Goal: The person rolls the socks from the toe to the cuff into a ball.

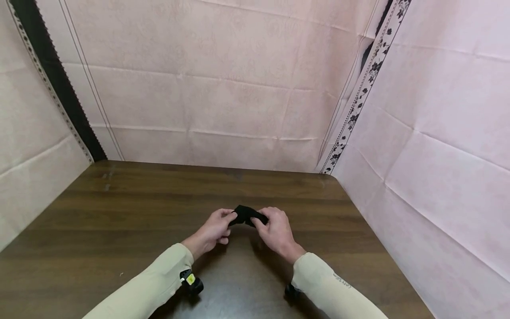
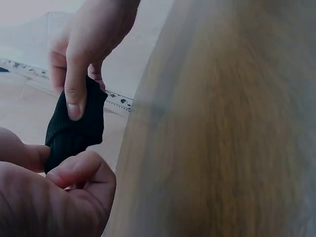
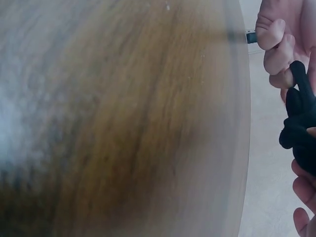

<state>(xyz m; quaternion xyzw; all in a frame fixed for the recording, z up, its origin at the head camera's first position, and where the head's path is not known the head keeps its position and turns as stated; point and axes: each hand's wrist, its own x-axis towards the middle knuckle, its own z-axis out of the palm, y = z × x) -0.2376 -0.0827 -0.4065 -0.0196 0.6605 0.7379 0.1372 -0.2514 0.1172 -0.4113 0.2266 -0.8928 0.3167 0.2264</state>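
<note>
A small folded piece of black, sock-like knit cloth (image 1: 244, 214) is held between both hands above the table, bent into a low arch. My left hand (image 1: 215, 229) pinches its left end with thumb and forefinger, the other fingers curled below. At the other end, my right hand (image 1: 276, 228) grips it, thumb on the near side. Ribbed texture shows on the black cloth (image 2: 74, 138) in the left wrist view. Rolled folds of the cloth (image 3: 298, 116) appear at the right edge of the right wrist view, partly cut off.
Beneath the hands lies a brown wood-grain table (image 1: 159, 195). Pale patterned sheets hang behind it (image 1: 223, 106) and along both sides. A small black camera (image 1: 192, 283) is strapped at the left sleeve, another (image 1: 292, 292) at the right.
</note>
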